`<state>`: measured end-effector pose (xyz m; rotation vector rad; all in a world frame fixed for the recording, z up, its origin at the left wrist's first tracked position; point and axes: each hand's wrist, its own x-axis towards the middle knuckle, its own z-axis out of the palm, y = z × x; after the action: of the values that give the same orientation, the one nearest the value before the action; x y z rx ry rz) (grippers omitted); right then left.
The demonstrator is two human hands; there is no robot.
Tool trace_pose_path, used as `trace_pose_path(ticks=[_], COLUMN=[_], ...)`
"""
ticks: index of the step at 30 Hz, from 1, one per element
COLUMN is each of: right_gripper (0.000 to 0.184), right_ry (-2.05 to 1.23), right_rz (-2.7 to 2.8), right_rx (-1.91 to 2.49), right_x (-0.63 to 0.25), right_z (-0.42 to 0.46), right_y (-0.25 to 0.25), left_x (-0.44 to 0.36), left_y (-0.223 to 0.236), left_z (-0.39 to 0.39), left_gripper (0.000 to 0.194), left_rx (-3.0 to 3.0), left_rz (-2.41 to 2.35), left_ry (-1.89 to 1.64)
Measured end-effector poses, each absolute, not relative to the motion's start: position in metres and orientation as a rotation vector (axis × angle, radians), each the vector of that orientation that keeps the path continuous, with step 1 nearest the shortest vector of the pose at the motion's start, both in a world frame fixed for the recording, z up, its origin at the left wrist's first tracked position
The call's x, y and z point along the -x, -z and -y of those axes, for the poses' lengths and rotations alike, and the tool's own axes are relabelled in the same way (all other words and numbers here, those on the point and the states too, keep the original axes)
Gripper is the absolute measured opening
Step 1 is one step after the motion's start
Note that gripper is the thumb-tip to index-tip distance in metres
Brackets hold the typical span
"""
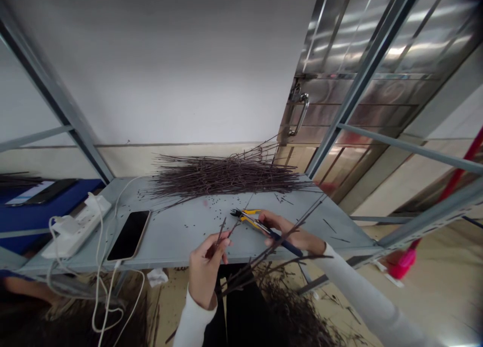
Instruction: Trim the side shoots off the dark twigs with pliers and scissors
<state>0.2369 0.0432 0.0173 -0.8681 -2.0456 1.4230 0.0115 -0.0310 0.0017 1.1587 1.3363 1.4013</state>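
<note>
My left hand (pixel 207 261) is closed in a pinch on a thin dark twig (pixel 234 228) above the shelf's front edge. In my right hand (pixel 287 230) are cutting pliers (pixel 246 217) with yellow and dark blue handles. Their jaws are just beyond the left fingertips, close to the twig; whether they touch it I cannot tell. Long dark twigs (pixel 260 259) slant from my lap across the right wrist; what holds them is unclear. Behind both hands, a big bundle of dark twigs (pixel 222 176) lies along the back of the shelf.
On the grey shelf (pixel 169 239) are a black phone (pixel 129 235), a white power strip (pixel 81 229) with cables, and tiny cut bits. Metal posts (pixel 364 80) frame both sides. Twig scraps (pixel 298 312) cover the floor. Another person's foot (pixel 60 307) shows lower left.
</note>
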Motion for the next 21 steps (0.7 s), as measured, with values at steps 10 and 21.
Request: trace_pose_path(ticks=[10,21], right_gripper=[0.044,0.042], right_ry=[-1.404,-1.099], right_rz=[2.106,2.342], right_rx=[0.805,0.915], right_x=[-0.234,-0.234], right_z=[-0.050,-0.046], right_y=[-0.023,-0.034], left_x=[-0.011,-0.009], left_y=[0.003,0.005], left_z=[0.031,0.031], left_gripper=[0.030,0.035], left_rx=[-1.206,-1.251], left_rz=[-1.354,-1.406], left_ry=[-1.351,-1.282])
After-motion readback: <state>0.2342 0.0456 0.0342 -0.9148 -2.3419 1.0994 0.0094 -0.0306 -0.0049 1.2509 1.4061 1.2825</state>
